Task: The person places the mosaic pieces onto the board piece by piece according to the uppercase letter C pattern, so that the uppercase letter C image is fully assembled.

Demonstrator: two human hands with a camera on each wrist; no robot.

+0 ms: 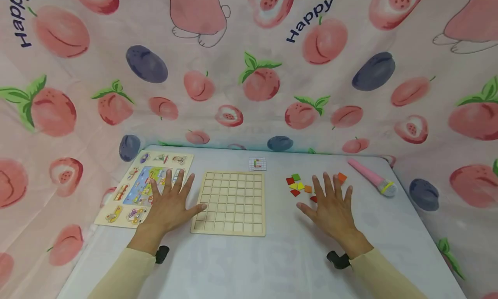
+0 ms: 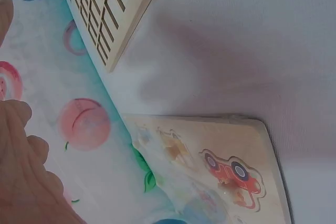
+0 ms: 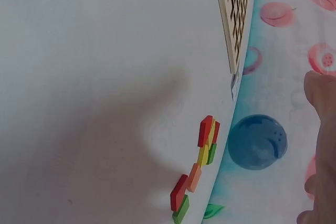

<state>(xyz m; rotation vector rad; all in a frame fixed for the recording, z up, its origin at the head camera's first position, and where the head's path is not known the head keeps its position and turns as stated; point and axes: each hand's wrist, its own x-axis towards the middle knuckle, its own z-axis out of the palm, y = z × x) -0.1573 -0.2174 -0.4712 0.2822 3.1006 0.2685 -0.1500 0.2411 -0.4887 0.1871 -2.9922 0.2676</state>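
Observation:
My left hand point(image 1: 169, 206), fingers spread and holding nothing, hovers between a wooden picture puzzle board point(image 1: 113, 204) and a wooden grid board point(image 1: 228, 202). In the head view its thumb overlaps the grid's left edge. The grid's square cells hold no pieces. Spread in the same way, my right hand point(image 1: 332, 210) is held over the right part of the table, its fingers overlapping a scatter of small coloured blocks point(image 1: 295, 186). Red, green, yellow and orange ones show, and some are hidden behind the hand. The right wrist view shows several blocks point(image 3: 193, 177) lying flat.
A small card point(image 1: 257, 164) with a coloured block pattern lies behind the grid board. At the back right is a pink toy microphone point(image 1: 371, 176). All of this rests on a white-covered table point(image 1: 233, 268), with a fruit-print cloth point(image 1: 241, 43) hanging behind and at the sides.

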